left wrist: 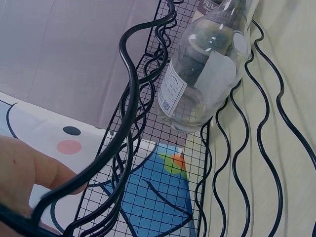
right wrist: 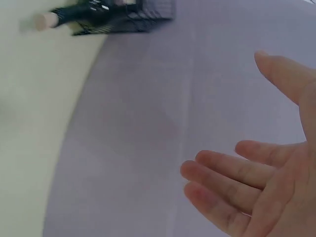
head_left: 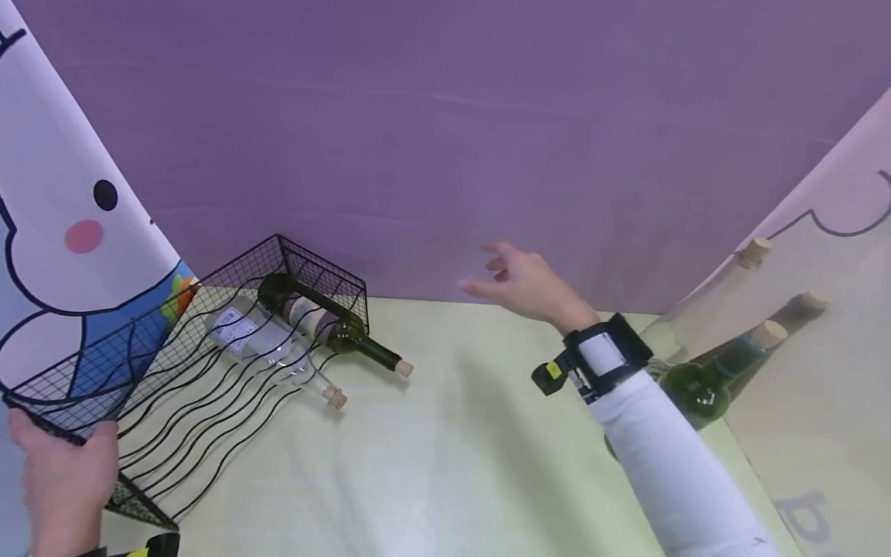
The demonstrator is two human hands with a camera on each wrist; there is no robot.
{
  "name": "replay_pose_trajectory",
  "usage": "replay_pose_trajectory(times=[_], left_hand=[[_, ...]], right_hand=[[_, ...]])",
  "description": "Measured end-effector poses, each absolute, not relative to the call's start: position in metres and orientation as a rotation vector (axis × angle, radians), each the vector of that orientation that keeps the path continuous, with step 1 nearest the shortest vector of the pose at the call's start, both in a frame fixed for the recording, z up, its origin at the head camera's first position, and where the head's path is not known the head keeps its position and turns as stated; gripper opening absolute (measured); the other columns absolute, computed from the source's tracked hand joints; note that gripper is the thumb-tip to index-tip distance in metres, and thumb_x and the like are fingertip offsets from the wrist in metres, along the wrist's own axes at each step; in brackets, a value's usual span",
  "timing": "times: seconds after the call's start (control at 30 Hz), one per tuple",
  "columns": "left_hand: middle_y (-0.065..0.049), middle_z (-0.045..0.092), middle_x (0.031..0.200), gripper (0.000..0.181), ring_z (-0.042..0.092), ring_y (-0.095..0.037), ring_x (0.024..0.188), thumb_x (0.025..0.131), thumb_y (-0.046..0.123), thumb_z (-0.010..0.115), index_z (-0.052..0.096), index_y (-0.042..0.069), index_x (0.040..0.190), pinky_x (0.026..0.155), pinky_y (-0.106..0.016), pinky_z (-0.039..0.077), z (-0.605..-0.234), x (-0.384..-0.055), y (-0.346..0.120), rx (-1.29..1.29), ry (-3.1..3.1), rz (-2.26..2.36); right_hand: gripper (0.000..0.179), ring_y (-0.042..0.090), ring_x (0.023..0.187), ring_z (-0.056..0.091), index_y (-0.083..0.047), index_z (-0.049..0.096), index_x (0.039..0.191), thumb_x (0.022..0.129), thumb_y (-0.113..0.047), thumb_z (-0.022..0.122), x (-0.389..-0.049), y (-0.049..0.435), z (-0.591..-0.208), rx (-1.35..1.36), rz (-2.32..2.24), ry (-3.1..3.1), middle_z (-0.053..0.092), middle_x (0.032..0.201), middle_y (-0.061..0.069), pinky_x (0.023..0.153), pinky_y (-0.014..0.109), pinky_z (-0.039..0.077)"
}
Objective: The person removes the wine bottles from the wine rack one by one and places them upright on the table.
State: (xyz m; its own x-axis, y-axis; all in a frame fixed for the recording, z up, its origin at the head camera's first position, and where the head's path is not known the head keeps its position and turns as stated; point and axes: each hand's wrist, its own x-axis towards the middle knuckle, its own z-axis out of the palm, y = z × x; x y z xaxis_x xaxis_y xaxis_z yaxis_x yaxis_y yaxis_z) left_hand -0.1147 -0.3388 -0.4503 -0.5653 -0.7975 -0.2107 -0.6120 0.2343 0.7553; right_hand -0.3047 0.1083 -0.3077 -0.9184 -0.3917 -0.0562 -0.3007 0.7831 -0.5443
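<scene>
My left hand grips the near left end of a black wire wine rack, its thumb and fingers over the frame. In the rack lie two corked bottles side by side, necks pointing right and toward me. One is a clear glass bottle with a white label, seen close up in the left wrist view; behind it is a dark green wine bottle. My right hand is raised above the table, right of the rack, fingers spread and thumb apart. Nothing is in its palm in the right wrist view.
Partly behind my right forearm stand a corked green bottle and a corked clear bottle, near the right side panel. A purple backdrop rises behind the pale table. A cartoon-printed panel borders the left.
</scene>
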Motion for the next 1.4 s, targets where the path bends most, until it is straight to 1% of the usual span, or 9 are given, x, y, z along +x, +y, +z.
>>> replay_pose_trajectory(times=[0.23, 0.33, 0.5, 0.57, 0.77, 0.97, 1.17, 1.27, 1.4], left_hand=[[-0.038, 0.01, 0.158, 0.084, 0.017, -0.057, 0.144, 0.096, 0.028, 0.037, -0.021, 0.016, 0.155, 0.117, -0.064, 0.02, -0.444, -0.111, -0.342, 1.305, -2.286, -1.233], [-0.036, 0.007, 0.159, 0.084, 0.016, -0.056, 0.145, 0.096, 0.028, 0.037, -0.023, 0.017, 0.155, 0.118, -0.064, 0.019, -0.443, -0.112, -0.341, 1.315, -2.288, -1.247], [-0.035, 0.006, 0.16, 0.084, 0.015, -0.055, 0.146, 0.097, 0.027, 0.036, -0.024, 0.019, 0.155, 0.119, -0.063, 0.018, -0.442, -0.112, -0.341, 1.32, -2.279, -1.24], [-0.036, 0.005, 0.159, 0.084, 0.014, -0.056, 0.146, 0.097, 0.027, 0.036, -0.024, 0.018, 0.155, 0.119, -0.064, 0.018, -0.443, -0.111, -0.34, 1.32, -2.28, -1.243], [-0.039, 0.006, 0.158, 0.086, 0.014, -0.058, 0.144, 0.096, 0.028, 0.038, -0.023, 0.016, 0.155, 0.117, -0.066, 0.018, -0.447, -0.11, -0.341, 1.311, -2.3, -1.271], [-0.037, 0.005, 0.159, 0.087, 0.012, -0.058, 0.145, 0.096, 0.029, 0.038, -0.025, 0.018, 0.154, 0.117, -0.066, 0.017, -0.452, -0.111, -0.342, 1.342, -2.292, -1.299], [-0.037, 0.005, 0.159, 0.085, 0.012, -0.058, 0.145, 0.097, 0.029, 0.036, -0.025, 0.019, 0.154, 0.117, -0.066, 0.017, -0.45, -0.113, -0.341, 1.361, -2.289, -1.296], [-0.036, 0.005, 0.16, 0.085, 0.012, -0.057, 0.145, 0.097, 0.029, 0.037, -0.025, 0.02, 0.154, 0.117, -0.066, 0.017, -0.451, -0.113, -0.34, 1.362, -2.279, -1.303], [-0.036, 0.006, 0.159, 0.085, 0.013, -0.058, 0.145, 0.096, 0.029, 0.037, -0.024, 0.021, 0.155, 0.117, -0.066, 0.017, -0.451, -0.112, -0.338, 1.349, -2.268, -1.309]], right_hand=[[0.082, 0.031, 0.122, 0.06, -0.015, 0.035, 0.152, 0.088, -0.06, 0.06, -0.31, 0.051, -0.339, -0.538, -0.832, 2.793, 0.06, 0.137, 0.014, 0.097, 0.051, 0.052], [0.08, 0.03, 0.119, 0.063, -0.012, 0.037, 0.15, 0.089, -0.058, 0.061, -0.309, 0.027, -0.351, -0.559, -0.778, 2.84, 0.062, 0.135, 0.014, 0.095, 0.049, 0.053], [0.073, 0.026, 0.092, 0.071, -0.005, 0.043, 0.146, 0.092, -0.052, 0.06, -0.296, -0.009, -0.377, -0.641, -0.604, 2.93, 0.068, 0.123, 0.015, 0.076, 0.036, 0.058], [0.07, 0.025, 0.088, 0.072, -0.005, 0.045, 0.144, 0.093, -0.05, 0.06, -0.288, -0.02, -0.388, -0.658, -0.546, 2.95, 0.069, 0.122, 0.014, 0.073, 0.035, 0.059], [0.059, 0.025, 0.113, 0.065, -0.007, 0.048, 0.141, 0.096, -0.044, 0.058, -0.266, -0.041, -0.417, -0.745, -0.457, 2.927, 0.064, 0.13, 0.011, 0.087, 0.038, 0.058], [0.054, 0.022, 0.108, 0.066, -0.009, 0.049, 0.138, 0.097, -0.041, 0.059, -0.255, -0.048, -0.434, -0.767, -0.431, 2.888, 0.066, 0.125, 0.009, 0.083, 0.034, 0.058], [0.061, 0.019, 0.101, 0.066, -0.015, 0.034, 0.146, 0.097, -0.042, 0.059, -0.25, -0.054, -0.445, -0.716, -0.482, 2.822, 0.063, 0.133, 0.007, 0.074, 0.035, 0.054], [0.061, 0.019, 0.112, 0.063, -0.021, 0.03, 0.148, 0.098, -0.044, 0.056, -0.247, -0.057, -0.449, -0.78, -0.449, 2.785, 0.058, 0.139, 0.006, 0.08, 0.04, 0.053], [0.059, 0.023, 0.137, 0.048, -0.03, 0.031, 0.15, 0.098, -0.044, 0.056, -0.241, -0.057, -0.452, -0.972, -0.323, 2.704, 0.048, 0.149, 0.008, 0.104, 0.044, 0.048]])
